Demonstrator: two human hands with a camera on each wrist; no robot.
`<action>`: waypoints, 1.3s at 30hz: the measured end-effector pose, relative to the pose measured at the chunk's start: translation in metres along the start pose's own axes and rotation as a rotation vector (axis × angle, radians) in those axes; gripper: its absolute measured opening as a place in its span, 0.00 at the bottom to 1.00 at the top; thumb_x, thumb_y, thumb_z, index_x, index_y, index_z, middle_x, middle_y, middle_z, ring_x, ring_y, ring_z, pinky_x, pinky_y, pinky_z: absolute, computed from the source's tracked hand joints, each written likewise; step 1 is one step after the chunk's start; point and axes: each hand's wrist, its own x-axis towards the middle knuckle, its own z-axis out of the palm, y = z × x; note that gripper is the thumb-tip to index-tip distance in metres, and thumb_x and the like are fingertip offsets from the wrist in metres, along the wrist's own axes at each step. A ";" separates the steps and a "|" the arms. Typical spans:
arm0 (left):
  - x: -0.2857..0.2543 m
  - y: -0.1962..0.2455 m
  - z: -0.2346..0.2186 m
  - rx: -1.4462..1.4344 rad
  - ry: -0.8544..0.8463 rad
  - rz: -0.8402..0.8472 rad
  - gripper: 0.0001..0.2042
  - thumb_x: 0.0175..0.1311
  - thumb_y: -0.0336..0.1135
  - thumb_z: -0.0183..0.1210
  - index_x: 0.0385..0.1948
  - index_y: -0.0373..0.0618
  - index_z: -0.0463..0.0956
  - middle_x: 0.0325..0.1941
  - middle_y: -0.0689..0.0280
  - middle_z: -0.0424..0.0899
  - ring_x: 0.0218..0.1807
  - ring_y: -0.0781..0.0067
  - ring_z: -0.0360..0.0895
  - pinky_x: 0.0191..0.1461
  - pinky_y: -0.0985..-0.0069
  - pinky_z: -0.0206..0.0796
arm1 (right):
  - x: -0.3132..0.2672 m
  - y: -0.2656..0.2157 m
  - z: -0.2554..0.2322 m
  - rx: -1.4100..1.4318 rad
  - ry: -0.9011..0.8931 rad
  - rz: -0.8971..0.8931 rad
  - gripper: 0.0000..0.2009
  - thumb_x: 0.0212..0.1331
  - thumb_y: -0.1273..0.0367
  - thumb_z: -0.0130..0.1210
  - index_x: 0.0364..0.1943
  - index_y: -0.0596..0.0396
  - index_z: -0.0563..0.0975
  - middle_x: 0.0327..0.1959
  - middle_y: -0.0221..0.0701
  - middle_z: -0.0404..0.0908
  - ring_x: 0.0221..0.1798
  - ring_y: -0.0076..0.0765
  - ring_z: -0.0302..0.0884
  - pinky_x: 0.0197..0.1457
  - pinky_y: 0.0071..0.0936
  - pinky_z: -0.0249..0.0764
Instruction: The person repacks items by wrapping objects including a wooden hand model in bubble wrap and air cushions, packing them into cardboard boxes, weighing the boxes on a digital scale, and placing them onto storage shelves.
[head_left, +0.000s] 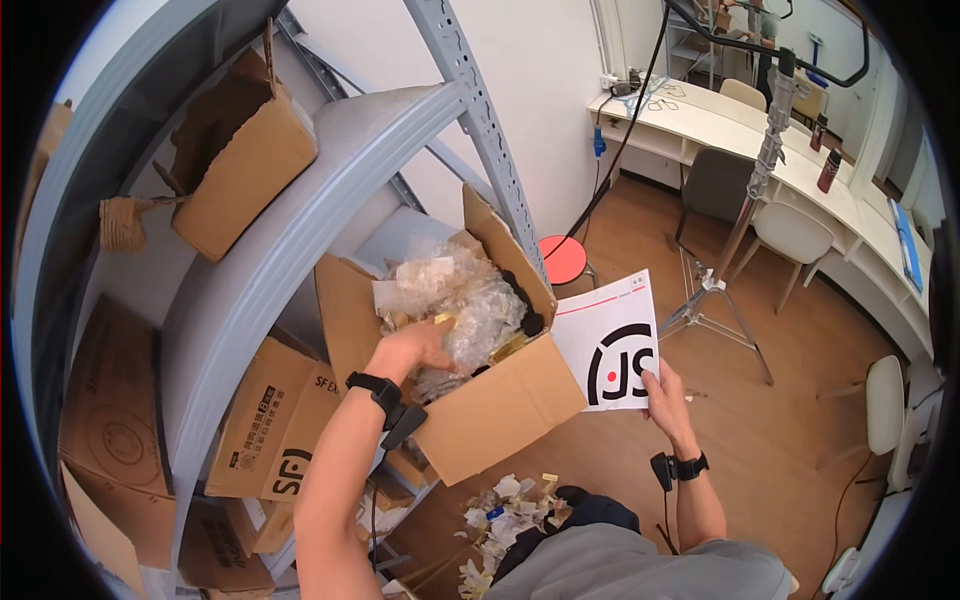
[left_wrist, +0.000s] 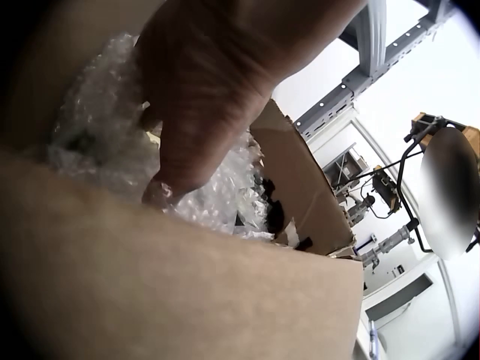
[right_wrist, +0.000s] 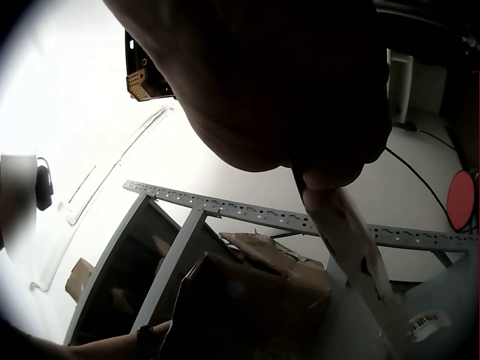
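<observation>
My left hand [head_left: 415, 345] reaches over the near side of an open cardboard box [head_left: 500, 410] and touches crumpled bubble wrap [head_left: 480, 300] inside. Thumb and fingers stand apart on the wrap, with a small yellow piece [head_left: 443, 319] by the fingertips. In the left wrist view the hand [left_wrist: 202, 112] points down into the bubble wrap [left_wrist: 112, 142], partly hiding it. To the right of the box, my right hand [head_left: 668, 400] pinches a flat white mailer [head_left: 600, 320] with a black SF logo by its lower right edge. The right wrist view shows the mailer [right_wrist: 356, 255] edge-on.
A grey metal shelf [head_left: 390, 110] stands left, bearing an open carton [head_left: 250, 160] and SF cartons [head_left: 265, 420]. Paper scraps [head_left: 505, 520] lie low by my legs. Beyond are a red stool [head_left: 563, 260], a tripod stand [head_left: 710, 285], chairs [head_left: 795, 230] and a long white desk [head_left: 720, 125].
</observation>
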 end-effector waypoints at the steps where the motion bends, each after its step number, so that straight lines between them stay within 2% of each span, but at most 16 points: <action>1: 0.004 -0.004 -0.001 0.000 -0.027 0.013 0.50 0.57 0.62 0.64 0.79 0.50 0.51 0.83 0.46 0.50 0.80 0.43 0.55 0.79 0.56 0.55 | -0.002 0.003 0.002 0.063 0.031 0.015 0.16 0.73 0.70 0.46 0.60 0.60 0.75 0.28 0.31 0.80 0.18 0.21 0.71 0.19 0.23 0.67; 3: 0.007 -0.006 -0.008 0.001 -0.082 0.041 0.48 0.59 0.53 0.63 0.78 0.41 0.49 0.81 0.43 0.53 0.77 0.46 0.62 0.77 0.58 0.59 | -0.003 0.024 0.001 0.049 0.035 0.044 0.16 0.73 0.70 0.47 0.60 0.60 0.74 0.31 0.36 0.82 0.24 0.25 0.76 0.26 0.28 0.74; 5: 0.003 -0.004 -0.012 -0.037 -0.091 0.013 0.47 0.59 0.52 0.63 0.77 0.39 0.50 0.80 0.42 0.56 0.77 0.45 0.62 0.77 0.57 0.59 | -0.003 0.039 0.002 -0.248 0.152 -0.327 0.17 0.73 0.71 0.47 0.62 0.60 0.73 0.35 0.45 0.85 0.32 0.39 0.84 0.37 0.36 0.79; 6: 0.000 -0.002 -0.014 -0.066 -0.090 -0.017 0.46 0.60 0.52 0.62 0.77 0.37 0.51 0.79 0.41 0.58 0.77 0.44 0.62 0.77 0.57 0.58 | -0.007 0.036 0.000 -0.283 0.130 -0.258 0.20 0.71 0.73 0.48 0.66 0.60 0.71 0.39 0.52 0.85 0.40 0.55 0.86 0.46 0.41 0.78; 11: 0.007 0.001 -0.010 -0.104 0.004 -0.012 0.42 0.62 0.51 0.60 0.73 0.34 0.56 0.71 0.40 0.71 0.71 0.42 0.69 0.73 0.56 0.63 | -0.023 -0.005 0.002 -0.338 0.225 -0.267 0.22 0.66 0.77 0.49 0.65 0.56 0.74 0.37 0.54 0.83 0.36 0.55 0.84 0.43 0.37 0.77; 17: 0.034 -0.004 0.012 -0.147 0.159 -0.044 0.42 0.62 0.54 0.62 0.70 0.32 0.57 0.64 0.38 0.77 0.64 0.39 0.76 0.68 0.53 0.68 | -0.016 -0.003 0.006 -0.507 0.090 -0.274 0.13 0.64 0.71 0.50 0.42 0.62 0.85 0.28 0.51 0.83 0.33 0.56 0.84 0.40 0.43 0.76; 19: 0.028 -0.005 0.015 -0.195 0.186 -0.033 0.44 0.61 0.55 0.63 0.71 0.32 0.55 0.64 0.38 0.77 0.64 0.39 0.76 0.67 0.53 0.68 | -0.014 -0.012 0.014 -0.460 0.089 -0.301 0.18 0.69 0.62 0.51 0.34 0.64 0.86 0.20 0.49 0.81 0.26 0.50 0.83 0.35 0.40 0.75; 21: -0.006 0.007 0.002 -0.179 0.225 -0.061 0.48 0.58 0.57 0.67 0.73 0.37 0.53 0.63 0.39 0.78 0.63 0.39 0.77 0.67 0.52 0.69 | -0.012 -0.036 0.018 -0.415 -0.050 -0.054 0.28 0.73 0.52 0.48 0.32 0.65 0.86 0.13 0.44 0.76 0.18 0.42 0.79 0.31 0.37 0.72; 22: -0.020 0.013 -0.001 -0.192 0.226 -0.064 0.48 0.58 0.57 0.67 0.73 0.37 0.53 0.63 0.39 0.78 0.63 0.39 0.77 0.67 0.52 0.69 | -0.009 -0.039 0.022 -0.374 -0.056 -0.094 0.37 0.75 0.44 0.43 0.28 0.66 0.86 0.08 0.39 0.71 0.15 0.36 0.74 0.29 0.35 0.70; 25: -0.056 0.021 -0.008 -0.067 0.306 -0.060 0.49 0.55 0.57 0.71 0.73 0.41 0.55 0.61 0.39 0.79 0.63 0.40 0.78 0.68 0.54 0.68 | 0.007 -0.066 0.032 -0.386 -0.150 -0.166 0.40 0.75 0.42 0.38 0.25 0.65 0.86 0.07 0.39 0.70 0.15 0.37 0.75 0.29 0.35 0.71; 28: -0.067 0.006 -0.006 -0.091 0.400 0.041 0.40 0.56 0.54 0.71 0.67 0.43 0.66 0.59 0.44 0.80 0.61 0.42 0.78 0.66 0.54 0.70 | 0.034 -0.098 0.044 -0.480 -0.208 -0.184 0.44 0.72 0.37 0.37 0.20 0.65 0.86 0.08 0.39 0.72 0.15 0.39 0.77 0.31 0.33 0.75; 30: -0.066 -0.012 0.004 0.000 0.716 0.280 0.27 0.59 0.44 0.70 0.57 0.40 0.74 0.56 0.50 0.79 0.59 0.43 0.78 0.63 0.55 0.73 | 0.054 -0.122 0.052 -0.536 -0.260 -0.161 0.45 0.71 0.35 0.38 0.19 0.65 0.86 0.09 0.40 0.74 0.15 0.39 0.79 0.31 0.32 0.77; 34: -0.108 0.001 0.004 -0.071 0.941 0.241 0.17 0.61 0.35 0.68 0.48 0.39 0.77 0.55 0.53 0.79 0.57 0.43 0.77 0.59 0.55 0.73 | 0.089 -0.154 0.070 -0.754 -0.363 -0.073 0.48 0.65 0.30 0.40 0.17 0.67 0.84 0.13 0.43 0.80 0.19 0.39 0.85 0.30 0.30 0.82; 36: -0.150 0.017 0.010 -0.323 1.329 0.186 0.14 0.62 0.31 0.65 0.46 0.38 0.76 0.51 0.55 0.79 0.55 0.44 0.76 0.54 0.56 0.73 | 0.098 -0.165 0.078 -0.857 -0.394 -0.085 0.49 0.63 0.29 0.40 0.17 0.68 0.83 0.14 0.44 0.81 0.20 0.40 0.86 0.29 0.30 0.84; 38: -0.172 0.023 0.037 -0.326 1.686 -0.053 0.13 0.61 0.32 0.65 0.44 0.38 0.76 0.48 0.55 0.79 0.52 0.44 0.76 0.52 0.56 0.72 | 0.099 -0.176 0.087 -0.831 -0.424 -0.082 0.43 0.66 0.36 0.43 0.20 0.69 0.83 0.16 0.44 0.83 0.20 0.40 0.86 0.32 0.30 0.85; 39: -0.178 0.023 0.057 -0.376 1.679 -0.233 0.15 0.62 0.34 0.67 0.46 0.38 0.76 0.46 0.54 0.80 0.52 0.46 0.76 0.52 0.57 0.71 | 0.104 -0.174 0.089 -0.825 -0.422 -0.076 0.43 0.66 0.36 0.43 0.20 0.69 0.83 0.16 0.44 0.83 0.20 0.40 0.86 0.32 0.30 0.85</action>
